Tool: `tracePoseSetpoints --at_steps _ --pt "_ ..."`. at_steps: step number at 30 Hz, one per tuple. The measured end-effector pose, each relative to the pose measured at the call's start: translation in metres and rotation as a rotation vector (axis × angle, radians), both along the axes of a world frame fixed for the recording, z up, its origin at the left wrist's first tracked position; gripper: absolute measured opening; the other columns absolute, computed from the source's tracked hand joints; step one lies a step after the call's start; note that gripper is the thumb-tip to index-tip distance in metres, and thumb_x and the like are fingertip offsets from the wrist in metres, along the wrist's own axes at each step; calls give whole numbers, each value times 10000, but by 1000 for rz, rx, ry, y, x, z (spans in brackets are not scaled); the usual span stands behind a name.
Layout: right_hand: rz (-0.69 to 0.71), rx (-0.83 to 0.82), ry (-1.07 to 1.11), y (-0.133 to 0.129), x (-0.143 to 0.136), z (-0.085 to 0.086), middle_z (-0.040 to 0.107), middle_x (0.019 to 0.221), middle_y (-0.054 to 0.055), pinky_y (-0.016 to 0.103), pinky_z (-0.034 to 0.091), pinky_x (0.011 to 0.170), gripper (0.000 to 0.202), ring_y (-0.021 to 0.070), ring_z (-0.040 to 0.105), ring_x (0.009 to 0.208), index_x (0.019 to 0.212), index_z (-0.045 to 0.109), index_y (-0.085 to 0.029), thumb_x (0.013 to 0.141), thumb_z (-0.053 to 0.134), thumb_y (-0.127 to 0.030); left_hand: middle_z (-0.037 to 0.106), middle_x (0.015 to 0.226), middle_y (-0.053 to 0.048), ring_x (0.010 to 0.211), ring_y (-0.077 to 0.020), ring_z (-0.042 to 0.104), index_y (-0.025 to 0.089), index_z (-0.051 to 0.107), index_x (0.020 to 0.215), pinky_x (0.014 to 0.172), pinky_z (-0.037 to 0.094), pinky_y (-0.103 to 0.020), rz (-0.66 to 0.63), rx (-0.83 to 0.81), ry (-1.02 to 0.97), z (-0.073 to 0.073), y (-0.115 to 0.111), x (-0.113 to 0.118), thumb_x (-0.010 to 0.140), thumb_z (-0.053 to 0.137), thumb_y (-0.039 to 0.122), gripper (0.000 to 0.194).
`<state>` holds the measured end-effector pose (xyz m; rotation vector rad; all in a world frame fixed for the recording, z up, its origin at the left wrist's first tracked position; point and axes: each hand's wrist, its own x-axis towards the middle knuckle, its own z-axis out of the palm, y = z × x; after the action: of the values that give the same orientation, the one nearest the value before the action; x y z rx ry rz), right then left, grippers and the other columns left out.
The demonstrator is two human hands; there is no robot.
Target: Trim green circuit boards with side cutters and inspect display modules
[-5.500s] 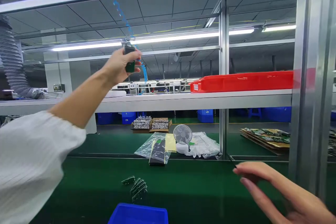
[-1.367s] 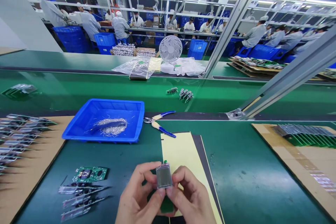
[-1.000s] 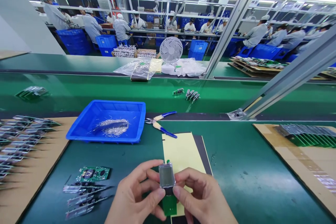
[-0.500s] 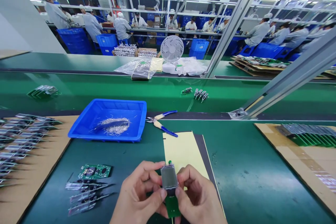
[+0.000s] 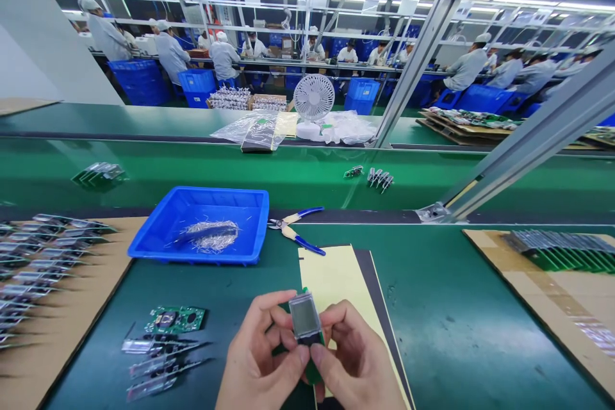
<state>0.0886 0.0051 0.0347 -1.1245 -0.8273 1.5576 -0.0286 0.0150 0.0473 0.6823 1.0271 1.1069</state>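
Between both hands, above the pale yellow sheet (image 5: 331,272), I hold a small green circuit board with a grey LCD screen (image 5: 305,317) on its upper part. My left hand (image 5: 271,346) grips its left side, thumb at the screen's lower edge and forefinger at the top corner. On the right side, my right hand (image 5: 353,349) pinches the board, its thumb just below the screen. The board's lower end is partly hidden by my thumbs. To the left lie a green circuit board (image 5: 175,319) and several boards with screens (image 5: 156,359) leaning on each other.
A blue tray (image 5: 139,240) holds thin wire clippings; pliers (image 5: 298,230) with blue handles lie beside it. Cardboard sheets with rows of boards flank me left (image 5: 110,243) and right (image 5: 538,295). Behind runs a green conveyor belt (image 5: 240,173) with boards on it. A metal post (image 5: 418,57) rises at right.
The board with the screen has tilted and turned slightly in my hands, so its lower green part shows less. Boards on the belt have shifted right. The view has tipped slightly upward.
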Motion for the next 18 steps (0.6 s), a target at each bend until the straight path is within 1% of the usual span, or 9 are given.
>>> tracePoseSetpoints --at_steps 4,7,10,15,18 --pt "-4 -15 84 0 -1 -4 483 598 -52 174 396 390 331 67 482 460 701 465 -180 669 694 -417 435 719 49 583 -134 504 273 584 909 428 486 -275 -18 -31 -46 -7 -1 -2 636 736 305 314" --pt "21 -60 167 2 1 -1 507 606 -44 164 398 389 306 70 497 479 721 485 -175 663 710 -375 454 727 48 576 -134 514 281 567 951 454 500 -300 -84 -10 -94 -9 1 -4 680 704 283 304" --pt "42 -79 183 2 1 2 524 643 -33 155 406 386 299 66 486 501 749 506 -172 659 719 -362 481 732 38 615 -151 520 283 549 982 463 510 -307 -133 14 -123 -8 3 -5 706 681 295 306" --pt "9 -22 150 -1 -1 -4 483 603 -58 170 393 382 328 64 485 455 709 458 -182 669 702 -397 446 693 62 528 -106 490 258 558 917 415 497 -276 -57 16 -30 -8 0 -1 660 717 343 314" --pt "40 -7 132 1 2 -2 492 625 -45 180 396 408 309 75 487 491 724 465 -183 680 690 -390 474 693 49 566 -127 515 246 559 936 435 500 -282 -78 7 -77 -7 1 -2 674 709 322 311"
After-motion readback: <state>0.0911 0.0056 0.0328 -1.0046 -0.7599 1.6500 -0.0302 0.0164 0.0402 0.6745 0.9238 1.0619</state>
